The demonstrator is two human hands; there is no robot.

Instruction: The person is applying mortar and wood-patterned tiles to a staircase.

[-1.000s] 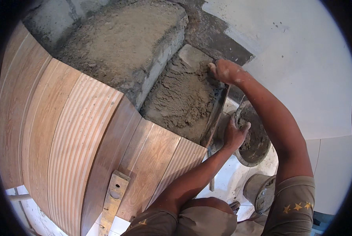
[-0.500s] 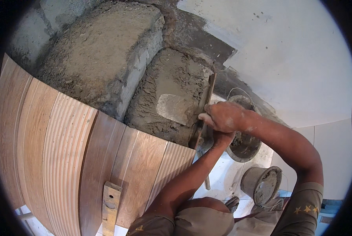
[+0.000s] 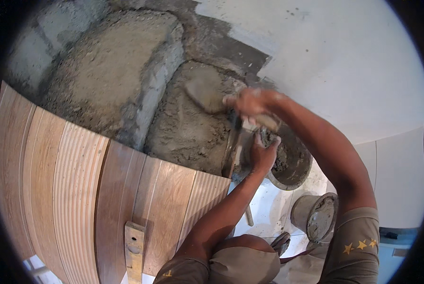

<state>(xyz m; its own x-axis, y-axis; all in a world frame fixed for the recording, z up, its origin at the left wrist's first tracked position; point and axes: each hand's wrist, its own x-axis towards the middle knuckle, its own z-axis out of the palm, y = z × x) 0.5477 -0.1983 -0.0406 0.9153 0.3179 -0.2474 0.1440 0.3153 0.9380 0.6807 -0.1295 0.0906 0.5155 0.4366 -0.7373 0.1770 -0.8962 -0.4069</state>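
My right hand, blurred by motion, is closed round the handle of a trowel. The mortar-smeared blade, also blurred, reaches left over the wet mortar bed on the step. Just below the right hand, my left hand is cupped with thumb and fingers round a grey lump of mortar, between the step's edge and a bucket. A thin upright board borders the bed on its right side.
Wood-look tiles cover the near left side, with a yellow spirit level lying on them. A higher rough step rises at the far left. A second mortar-coated bucket stands lower right. A pale wall bounds the right.
The trowel blade has moved from the middle of the mortar bed toward its far end. My right hand has shifted up and left; my left hand now shows below it with mortar.
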